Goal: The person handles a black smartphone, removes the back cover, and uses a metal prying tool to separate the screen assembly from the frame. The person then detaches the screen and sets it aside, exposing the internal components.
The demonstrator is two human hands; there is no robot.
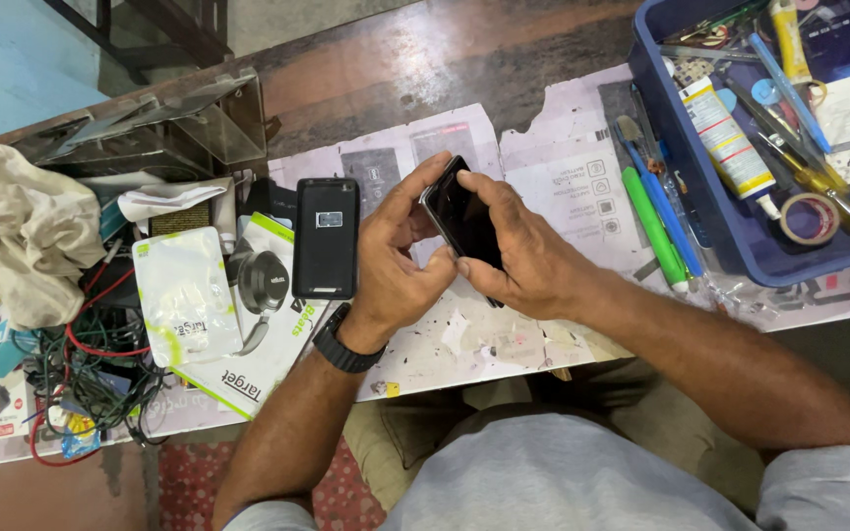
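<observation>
A wooden table (395, 69) runs across the view, covered along its near side by sheets of worn printed paper (563, 177). At its right end a blue plastic tray (710, 221) holds a white tube, pens, screwdrivers and a roll of tape, and a green marker (653, 228) lies on the paper just beside it. At the left end lie a crumpled cream cloth (22, 231), a tangle of red and dark cables (100, 364) and a white pouch (186, 295) partly over a pair of dark headphones. Beside these a black phone case (326, 238) lies flat. Above the middle of the paper both hands grasp a black smartphone (459, 216), tilted on edge off the table: the left hand (395, 261), a black watch (343, 344) on its wrist, closes round the phone's left side, and the right hand (528, 256) grips its lower right, thumb seemingly pressing the glass, though the contact is hard to judge
</observation>
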